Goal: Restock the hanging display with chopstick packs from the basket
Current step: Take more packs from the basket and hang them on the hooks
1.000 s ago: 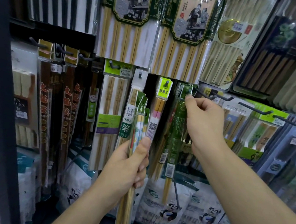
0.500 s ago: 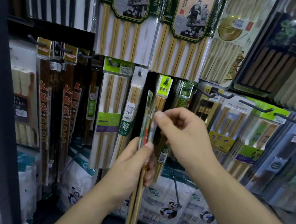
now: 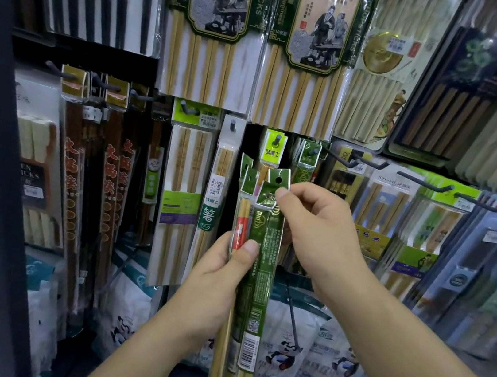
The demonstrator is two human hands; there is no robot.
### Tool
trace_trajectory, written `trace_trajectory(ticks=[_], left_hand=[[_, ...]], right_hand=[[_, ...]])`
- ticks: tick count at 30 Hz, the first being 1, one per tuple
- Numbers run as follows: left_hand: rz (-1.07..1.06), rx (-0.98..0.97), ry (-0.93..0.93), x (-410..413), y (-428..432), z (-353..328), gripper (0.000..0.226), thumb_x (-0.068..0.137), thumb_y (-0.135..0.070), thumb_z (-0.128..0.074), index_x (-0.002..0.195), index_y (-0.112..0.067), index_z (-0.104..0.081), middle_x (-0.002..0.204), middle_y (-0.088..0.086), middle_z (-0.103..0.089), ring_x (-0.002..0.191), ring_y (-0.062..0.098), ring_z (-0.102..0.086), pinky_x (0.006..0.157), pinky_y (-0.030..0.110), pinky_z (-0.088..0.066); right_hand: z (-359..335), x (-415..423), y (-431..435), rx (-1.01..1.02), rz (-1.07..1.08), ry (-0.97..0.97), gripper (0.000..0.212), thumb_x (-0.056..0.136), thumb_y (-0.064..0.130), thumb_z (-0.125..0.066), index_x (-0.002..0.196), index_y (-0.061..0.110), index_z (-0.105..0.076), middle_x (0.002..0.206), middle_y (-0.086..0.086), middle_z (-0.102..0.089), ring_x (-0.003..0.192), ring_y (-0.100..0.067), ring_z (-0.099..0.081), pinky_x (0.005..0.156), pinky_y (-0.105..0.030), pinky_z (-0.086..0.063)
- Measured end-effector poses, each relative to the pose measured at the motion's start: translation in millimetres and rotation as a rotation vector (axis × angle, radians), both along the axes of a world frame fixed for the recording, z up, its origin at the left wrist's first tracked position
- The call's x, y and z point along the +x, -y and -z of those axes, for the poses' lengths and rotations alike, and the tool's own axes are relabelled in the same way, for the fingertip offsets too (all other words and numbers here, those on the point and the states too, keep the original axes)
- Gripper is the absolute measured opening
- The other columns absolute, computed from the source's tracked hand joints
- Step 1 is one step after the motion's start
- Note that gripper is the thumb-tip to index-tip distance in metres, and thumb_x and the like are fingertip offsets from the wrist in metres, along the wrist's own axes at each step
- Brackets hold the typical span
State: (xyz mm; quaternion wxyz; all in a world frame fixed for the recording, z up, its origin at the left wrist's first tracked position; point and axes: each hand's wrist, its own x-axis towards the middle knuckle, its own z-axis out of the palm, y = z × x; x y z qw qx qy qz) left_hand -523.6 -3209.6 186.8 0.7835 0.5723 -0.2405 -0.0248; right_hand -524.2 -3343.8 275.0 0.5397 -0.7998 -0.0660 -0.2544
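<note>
The left hand (image 3: pixel 213 283) is gripping a bunch of chopstick packs (image 3: pixel 255 273) mid-frame; the right hand (image 3: pixel 315 230) is pinching one pack's top tab (image 3: pixel 266 199).

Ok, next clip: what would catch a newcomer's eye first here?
Dead centre, the left hand grips a bundle of slim chopstick packs upright, while the right hand pinches a green tab at the bundle's top. Above them hang two big chopstick packs printed with robed figures, and panda-print bags line the bottom.
</note>
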Motion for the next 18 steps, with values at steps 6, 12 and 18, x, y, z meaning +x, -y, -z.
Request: trace_trajectory(ticks=[6, 12, 18], left_hand=[[-0.059, -0.036, -0.036, 3, 0, 2, 0.025, 0.089, -0.053, -0.055, 0.099, -0.035, -0.069, 0.091, -0.01, -0.073, 0.088, 0.007, -0.069, 0.077, 0.021, -0.056], [-0.064, -0.143, -0.094, 6, -5, -1, 0.034, 0.089, -0.045, -0.057, 0.1, -0.013, -0.056, 0.073, 0.002, -0.064, 0.064, 0.017, -0.064, 0.06, 0.03, -0.057], [-0.057, -0.112, -0.066, 6, -5, -1, 0.028, 0.093, -0.041, -0.055, 0.099, -0.014, -0.056, 0.072, -0.001, -0.064, 0.064, 0.016, -0.064, 0.06, 0.027, -0.057]], right_hand=[[-4, -2, 0, 0.051, 0.005, 0.025, 0.031, 0.1, 0.035, -0.064, 0.08, 0.013, -0.07, 0.067, -0.016, -0.059, 0.059, -0.014, -0.049, 0.059, -0.028, -0.047], [-26, 6, 11, 0.17, 0.098, 0.059, 0.033, 0.104, 0.035, -0.058, 0.079, 0.018, -0.071, 0.079, -0.011, -0.075, 0.07, -0.022, -0.064, 0.086, -0.051, -0.056], [-30, 18, 14, 0.184, 0.109, 0.036, 0.049, 0.106, 0.037, -0.053, 0.104, -0.012, -0.058, 0.103, -0.048, -0.05, 0.074, -0.024, -0.045, 0.096, -0.039, -0.054]])
